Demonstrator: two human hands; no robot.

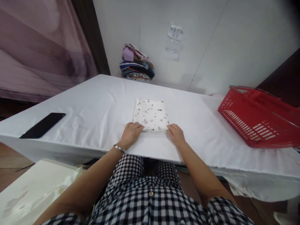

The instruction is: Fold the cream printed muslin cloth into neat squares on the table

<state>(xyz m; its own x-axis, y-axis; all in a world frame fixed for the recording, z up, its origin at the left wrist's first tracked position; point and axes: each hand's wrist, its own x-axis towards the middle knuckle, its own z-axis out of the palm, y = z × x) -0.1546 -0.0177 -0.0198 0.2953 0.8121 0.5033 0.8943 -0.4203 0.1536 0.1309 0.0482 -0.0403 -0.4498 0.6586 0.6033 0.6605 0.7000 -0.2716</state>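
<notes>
A folded cloth lies flat on the white table, just past the 2 hands and partly between them. The left hand is at its near left corner, and the right hand is at its near right corner. Both touch it.

The folded cloth is off-white and thin, with little leaf and flower shapes all over. It is almost a square, and its near edge shows a few layers. The table's cover is smooth and a bit shiny, with soft wrinkles. On the right sits a red basket of hard plastic with lots of holes. On the left lies a flat, shiny black slab. At the back is a lumpy pile of folded cloths.

Both arms reach forward, with the backs of the hands up. The fingers are bent in and seem to pinch the 2 corners, but the thumbs are hard to see. A silver band goes around the left wrist.
</notes>
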